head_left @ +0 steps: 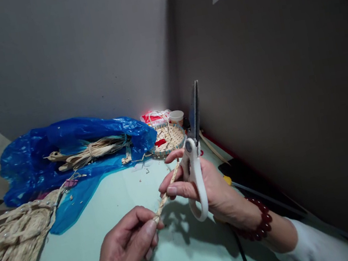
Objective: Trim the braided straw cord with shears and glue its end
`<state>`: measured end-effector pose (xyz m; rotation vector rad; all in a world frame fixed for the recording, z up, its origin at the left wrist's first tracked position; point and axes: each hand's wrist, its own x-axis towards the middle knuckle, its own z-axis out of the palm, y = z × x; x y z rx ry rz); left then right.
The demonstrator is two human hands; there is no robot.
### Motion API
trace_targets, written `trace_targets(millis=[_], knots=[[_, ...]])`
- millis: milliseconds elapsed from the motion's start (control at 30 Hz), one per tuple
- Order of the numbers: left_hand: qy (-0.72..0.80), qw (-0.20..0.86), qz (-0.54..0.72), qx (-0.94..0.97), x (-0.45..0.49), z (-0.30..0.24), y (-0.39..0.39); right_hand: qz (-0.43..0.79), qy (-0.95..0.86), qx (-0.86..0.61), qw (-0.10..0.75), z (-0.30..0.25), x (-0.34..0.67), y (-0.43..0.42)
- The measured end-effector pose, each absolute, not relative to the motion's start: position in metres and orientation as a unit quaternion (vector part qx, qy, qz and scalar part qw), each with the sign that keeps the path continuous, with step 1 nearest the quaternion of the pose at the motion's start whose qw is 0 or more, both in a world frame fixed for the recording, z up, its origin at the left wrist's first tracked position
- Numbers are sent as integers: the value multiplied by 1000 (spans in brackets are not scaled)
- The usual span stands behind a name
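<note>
My right hand [203,183] grips a pair of white-handled scissors [194,162] with the dark blades pointing up and shut. Its thumb and fingers also pinch the upper end of a thin twisted straw cord [167,191]. My left hand [130,249] pinches the lower end of that cord between thumb and forefinger, just above the pale green table [107,213]. The cord runs diagonally between the two hands. A dark red bead bracelet [259,225] sits on my right wrist.
A blue plastic bag [63,149] with bundled straw [90,151] lies at the back left. Woven straw pieces [15,237] lie at the left edge. A small round woven basket [168,138], a red-and-white packet [155,116] and a cup [176,116] stand in the corner. Grey walls close off the back and right.
</note>
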<state>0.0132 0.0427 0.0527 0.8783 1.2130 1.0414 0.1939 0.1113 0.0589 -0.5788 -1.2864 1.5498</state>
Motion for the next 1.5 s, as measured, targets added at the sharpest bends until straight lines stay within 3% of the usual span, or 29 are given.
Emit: trace_targets(millis=[333, 467, 633, 733, 867, 1500], knots=[[576, 543, 379, 480, 15, 53, 47, 652, -539, -252, 469, 56, 190, 113], [567, 536, 374, 501, 16, 48, 50, 628, -522, -282, 504, 54, 194, 121], [526, 602, 398, 450, 18, 40, 51, 620, -508, -282, 527, 52, 200, 132], [549, 584, 398, 446, 17, 40, 51, 623, -516, -285, 514, 51, 201, 133], [582, 528, 337, 518, 12, 39, 58, 621, -525, -292, 504, 48, 201, 134], [560, 508, 201, 623, -10, 26, 73, 553, -521, -350, 548, 34, 201, 141]])
